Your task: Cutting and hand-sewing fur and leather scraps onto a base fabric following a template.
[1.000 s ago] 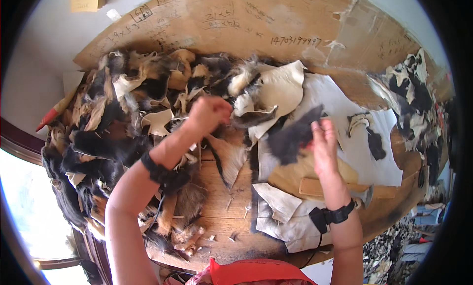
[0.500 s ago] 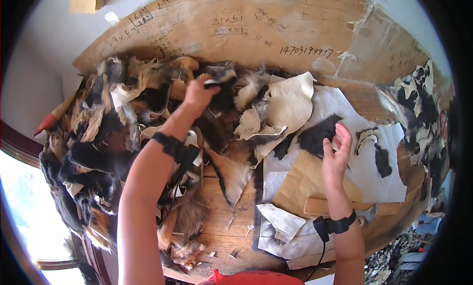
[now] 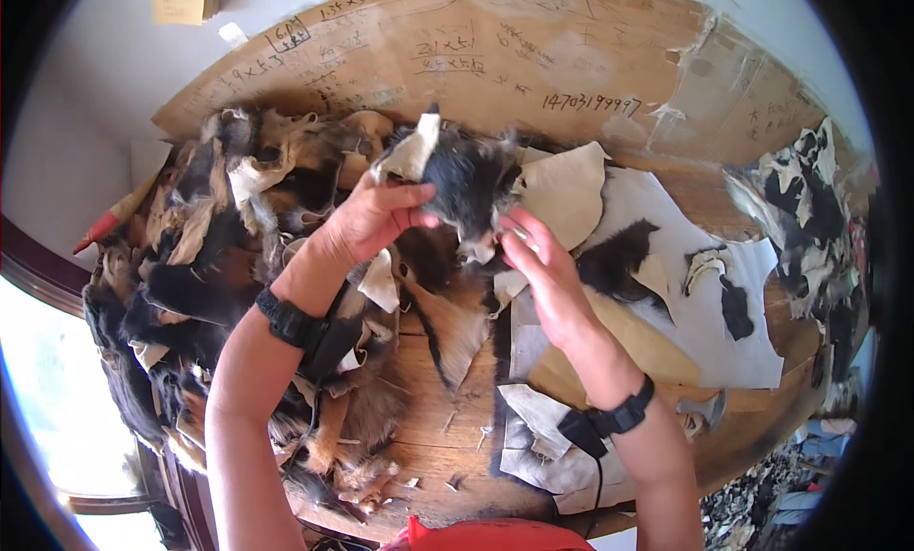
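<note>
My left hand (image 3: 376,218) grips a black fur piece (image 3: 462,175) with a pale skin flap, held up over the heap of mixed fur scraps (image 3: 209,227). My right hand (image 3: 533,256) is open beside that piece's lower end, fingertips at or touching its pale tuft. A dark fur piece (image 3: 614,261) lies to the right on white sheets (image 3: 743,294) and brown paper (image 3: 657,351). Cream hide (image 3: 566,189) lies behind the held piece.
A cardboard backboard (image 3: 600,56) curves behind the wooden bench (image 3: 428,427). A metal-bladed tool (image 3: 709,408) lies partly behind my right arm. More black-and-white scraps (image 3: 790,208) are piled at the right, and a bright window is at the left.
My left hand has picked up the black fur piece from the heap. My right hand has left the dark piece on the right and moved left toward the held one.
</note>
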Tool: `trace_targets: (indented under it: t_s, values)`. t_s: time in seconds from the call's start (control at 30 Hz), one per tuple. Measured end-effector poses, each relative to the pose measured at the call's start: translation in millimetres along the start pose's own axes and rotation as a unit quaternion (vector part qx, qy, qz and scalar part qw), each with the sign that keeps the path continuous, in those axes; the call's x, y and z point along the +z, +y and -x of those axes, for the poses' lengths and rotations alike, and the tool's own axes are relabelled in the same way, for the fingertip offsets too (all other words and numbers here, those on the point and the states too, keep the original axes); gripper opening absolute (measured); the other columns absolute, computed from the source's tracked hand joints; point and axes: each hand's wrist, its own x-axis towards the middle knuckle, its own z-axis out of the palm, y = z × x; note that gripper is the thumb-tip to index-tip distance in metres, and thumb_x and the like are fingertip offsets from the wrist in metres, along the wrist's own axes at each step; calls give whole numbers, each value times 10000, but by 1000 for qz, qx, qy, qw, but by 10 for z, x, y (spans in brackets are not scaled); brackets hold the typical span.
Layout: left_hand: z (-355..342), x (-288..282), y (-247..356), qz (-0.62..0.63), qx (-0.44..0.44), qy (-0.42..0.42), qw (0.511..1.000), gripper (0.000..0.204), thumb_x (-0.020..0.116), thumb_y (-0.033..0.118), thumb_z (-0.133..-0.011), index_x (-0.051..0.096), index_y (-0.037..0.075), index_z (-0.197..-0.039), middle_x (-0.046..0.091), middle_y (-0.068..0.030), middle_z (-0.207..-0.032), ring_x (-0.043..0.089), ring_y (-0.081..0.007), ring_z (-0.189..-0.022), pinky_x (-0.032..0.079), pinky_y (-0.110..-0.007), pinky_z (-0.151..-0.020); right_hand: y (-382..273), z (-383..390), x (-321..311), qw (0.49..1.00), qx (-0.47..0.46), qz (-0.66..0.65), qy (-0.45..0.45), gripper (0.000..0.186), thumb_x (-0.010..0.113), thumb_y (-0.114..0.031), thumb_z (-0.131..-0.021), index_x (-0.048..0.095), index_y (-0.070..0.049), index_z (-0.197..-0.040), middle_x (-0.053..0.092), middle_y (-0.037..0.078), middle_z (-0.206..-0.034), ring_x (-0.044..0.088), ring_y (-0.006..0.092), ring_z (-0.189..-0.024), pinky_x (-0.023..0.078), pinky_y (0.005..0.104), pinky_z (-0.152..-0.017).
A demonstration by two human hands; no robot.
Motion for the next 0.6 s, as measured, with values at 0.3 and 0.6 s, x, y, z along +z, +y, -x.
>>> trace_targets:
  t_s: [0.3,0.6]
  values:
    - [-105,-334,-137,-250,-10,308,918,223,545,105,-972,622,-13,-1146,686,-104,-943,675,-189,-839,552,-275,-705,174,-336,-357,976,-79,38,198,140,632,-133,-954,567,-83,-1067,612,-5,-853,559,55,-613,450,214,-456]
    - [-671,-687,-472,-638,13,100,764,500,583,30,-823,583,95,-1319,641,-237,-1199,610,-363,-1134,469,-361,-983,769,-687,-1033,842,-213,398,296,197,632,-133,-931,562,16,-1040,665,170,-904,629,326,-676,503,390,-643]
